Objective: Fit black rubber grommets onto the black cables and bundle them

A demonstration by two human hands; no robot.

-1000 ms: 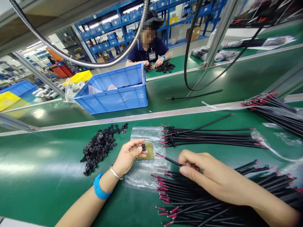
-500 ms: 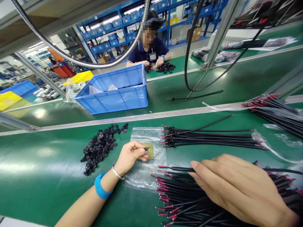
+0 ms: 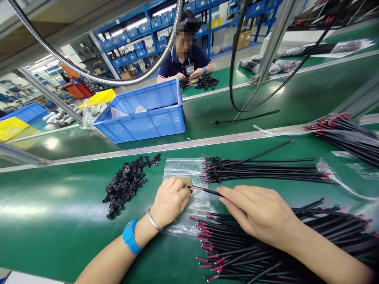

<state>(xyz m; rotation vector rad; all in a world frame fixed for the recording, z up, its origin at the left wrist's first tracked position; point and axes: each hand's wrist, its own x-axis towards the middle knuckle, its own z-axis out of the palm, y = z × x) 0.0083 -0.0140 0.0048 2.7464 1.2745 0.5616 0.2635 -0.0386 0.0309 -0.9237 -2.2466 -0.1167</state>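
My left hand (image 3: 173, 200) is closed on a small black plastic clip (image 3: 189, 189), partly hidden by the fingers, over a yellowish board (image 3: 189, 182) on a clear plastic bag (image 3: 180, 166). Between thumb and fingers my right hand (image 3: 251, 203) pinches a black cable (image 3: 211, 191). The cable's bare red wire end points left and meets the clip; whether it has entered cannot be seen. Below my right hand lies a large heap of black cables (image 3: 237, 244) with red ends. A pile of black clips (image 3: 124, 185) lies left of my left hand.
Cables with clips on them (image 3: 266, 171) lie behind my right hand. A blue crate (image 3: 148, 125) stands beyond the metal rail (image 3: 142, 148). Another cable bundle (image 3: 349, 138) is at the right. Across the bench a person (image 3: 186, 59) handles similar parts. A metal hose (image 3: 112, 82) hangs overhead.
My right hand has lifted a cable off the heap and carried it left to the clip. My left hand has turned over slightly, still holding the clip at the board.
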